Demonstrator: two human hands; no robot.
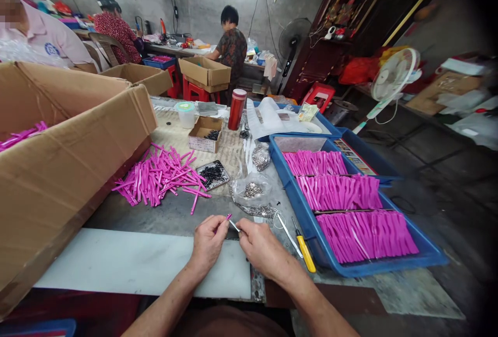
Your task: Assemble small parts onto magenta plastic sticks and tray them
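Observation:
My left hand [210,236] is closed in a pinch on a small pink plastic strip [229,216], with only its end showing above the fingertips. In my right hand [259,243] is a slim metal tool [234,225]; its tip meets the pink piece, and the rest is hidden by my fingers. Both hands are over the front edge of the table, by a white mat [148,259]. Beyond them lies a loose pile of pink strips [155,179]. A small tray of black parts [213,174] and an open bag of metal washers [252,189] are near it.
A blue tray [346,270] on the right holds rows of pink strips. Beside it lie a yellow-handled screwdriver [306,254] and white tweezers [288,234]. A large cardboard box [73,166] stands left. Farther back are a red bottle [236,110], a small carton [204,142] and other people.

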